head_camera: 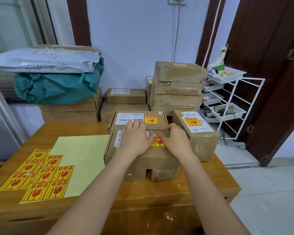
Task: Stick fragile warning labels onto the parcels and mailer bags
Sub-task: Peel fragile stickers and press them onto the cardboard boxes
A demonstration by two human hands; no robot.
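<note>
Loose fragile labels [41, 173] lie on the wooden table [143, 197], near-left, beside a pale backing sheet [81, 160]. Beyond them, left hand [136, 139] and right hand [175, 141] press flat, fingers straight, on a yellow label [157, 142] atop the front parcel [139, 156]. Farther back, stacked boxes [176, 89] and mailer bags [46, 63]

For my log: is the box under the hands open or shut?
Shut: the box has its lid flat, and both hands press a fragile label onto it.
</note>
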